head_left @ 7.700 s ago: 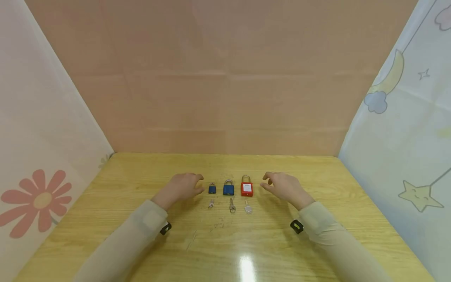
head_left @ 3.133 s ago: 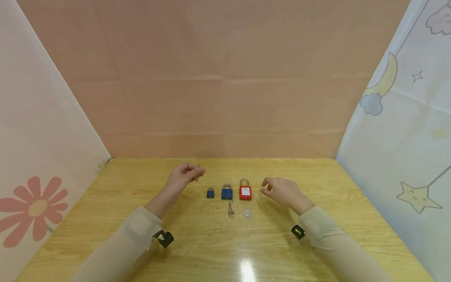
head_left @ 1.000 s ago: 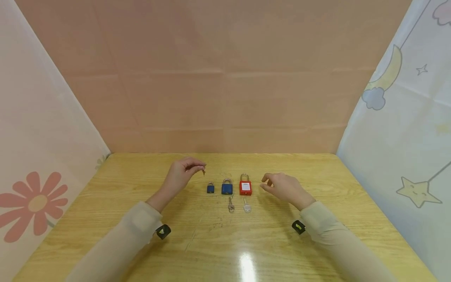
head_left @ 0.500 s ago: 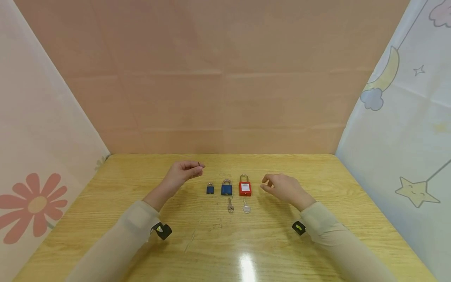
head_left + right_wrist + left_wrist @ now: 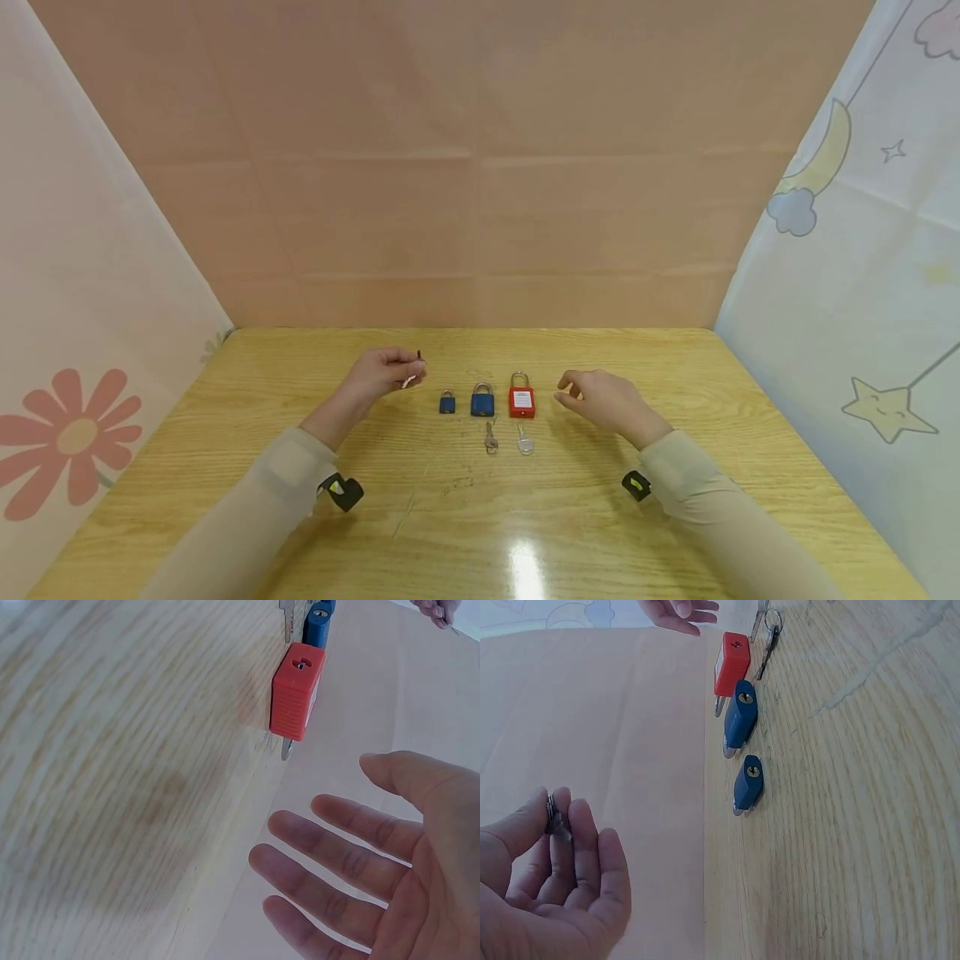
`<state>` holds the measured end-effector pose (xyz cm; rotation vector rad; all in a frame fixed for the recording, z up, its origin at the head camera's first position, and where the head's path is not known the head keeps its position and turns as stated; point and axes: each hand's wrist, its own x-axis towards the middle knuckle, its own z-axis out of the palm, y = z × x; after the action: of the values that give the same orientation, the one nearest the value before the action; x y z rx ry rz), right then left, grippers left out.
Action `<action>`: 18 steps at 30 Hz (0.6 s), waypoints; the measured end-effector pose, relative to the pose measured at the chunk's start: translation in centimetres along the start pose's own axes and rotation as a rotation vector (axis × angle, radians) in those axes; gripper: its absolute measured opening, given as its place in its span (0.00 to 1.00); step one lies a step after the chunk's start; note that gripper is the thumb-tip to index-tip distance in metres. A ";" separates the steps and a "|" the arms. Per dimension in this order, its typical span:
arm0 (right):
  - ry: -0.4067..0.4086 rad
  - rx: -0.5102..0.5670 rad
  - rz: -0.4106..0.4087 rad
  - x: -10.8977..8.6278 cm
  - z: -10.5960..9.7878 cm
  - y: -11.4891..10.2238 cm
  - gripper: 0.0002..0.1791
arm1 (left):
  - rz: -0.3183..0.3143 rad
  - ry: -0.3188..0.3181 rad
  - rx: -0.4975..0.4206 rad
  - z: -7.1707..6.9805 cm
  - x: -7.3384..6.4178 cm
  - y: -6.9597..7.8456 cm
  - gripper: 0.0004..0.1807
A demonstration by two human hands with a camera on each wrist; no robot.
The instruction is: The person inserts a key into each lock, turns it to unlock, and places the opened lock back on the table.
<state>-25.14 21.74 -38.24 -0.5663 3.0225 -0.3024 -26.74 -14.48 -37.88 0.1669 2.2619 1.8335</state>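
Observation:
My left hand (image 5: 378,377) is raised over the table, left of and beyond the small blue padlock (image 5: 447,405). Between its thumb and index finger it pinches a small bunch of keys (image 5: 557,822), partly hidden by the fingertips. Beside that padlock lie a larger blue padlock (image 5: 482,405) and a red padlock (image 5: 522,411) with a white label. In front of these two lie a metal key on a ring (image 5: 491,439) and a key with a pale, wide head (image 5: 525,441). My right hand (image 5: 606,403) hovers right of the red padlock, fingers spread and holding nothing.
The wooden table (image 5: 480,533) carries scratches and a bright light reflection near the front. A plain pinkish backdrop (image 5: 480,208) stands at its far edge. Patterned cloth walls (image 5: 862,292) enclose both sides.
The small keys in front of the small blue padlock have been picked up by my left hand. Lately that hand has shifted slightly left and turned the keys; the right hand stays put.

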 end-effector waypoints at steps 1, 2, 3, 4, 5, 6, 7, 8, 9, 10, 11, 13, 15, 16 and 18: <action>-0.002 0.001 0.001 0.0 0.0 0.0 0.16 | -0.012 0.007 -0.004 0.0 0.0 0.0 0.18; -0.003 0.000 0.003 0.0 0.0 0.0 0.16 | -0.018 0.012 -0.007 -0.1 0.0 0.0 0.18; -0.004 -0.001 0.004 0.1 0.0 0.0 0.16 | -0.023 0.015 -0.014 -0.1 0.0 0.0 0.19; -0.005 -0.002 0.005 0.1 0.0 0.0 0.16 | -0.029 0.020 -0.018 -0.1 0.0 0.1 0.20; -0.006 -0.002 0.006 0.1 0.0 0.0 0.16 | -0.037 0.029 -0.018 -0.1 -0.1 0.1 0.20; -0.007 -0.003 0.007 0.1 0.0 0.0 0.16 | -0.046 0.039 -0.024 -0.1 -0.1 0.1 0.19; -0.008 -0.004 0.008 0.1 0.0 0.0 0.16 | -0.053 0.045 -0.034 -0.1 -0.1 0.1 0.19; -0.009 -0.005 0.008 0.1 0.1 0.0 0.16 | -0.058 0.051 -0.042 -0.1 -0.2 0.1 0.18; -0.009 -0.006 0.008 0.2 0.1 0.0 0.17 | -0.061 0.053 -0.052 -0.1 -0.2 0.1 0.17; -0.010 -0.006 0.008 0.2 0.1 0.0 0.17 | -0.068 0.056 -0.066 -0.2 -0.2 0.1 0.16; -0.012 -0.005 0.009 0.2 0.1 0.0 0.17 | -0.071 0.055 -0.079 -0.2 -0.2 0.1 0.14; -0.015 -0.004 0.008 0.2 0.1 0.0 0.17 | -0.081 0.047 -0.114 -0.3 -0.2 0.0 0.13; -0.020 -0.001 0.010 0.1 0.0 -0.1 0.17 | -0.091 0.043 -0.145 -0.3 -0.2 0.0 0.12; -0.021 0.001 0.010 0.1 0.0 -0.1 0.17 | -0.098 0.044 -0.157 -0.4 -0.2 -0.1 0.12; -0.024 0.006 0.011 0.2 0.0 -0.1 0.16 | -0.103 0.044 -0.169 -0.4 -0.2 -0.2 0.12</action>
<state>-25.23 21.55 -38.22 -0.5483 2.9995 -0.3013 -26.68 -14.96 -37.99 -0.0176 2.0884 1.9796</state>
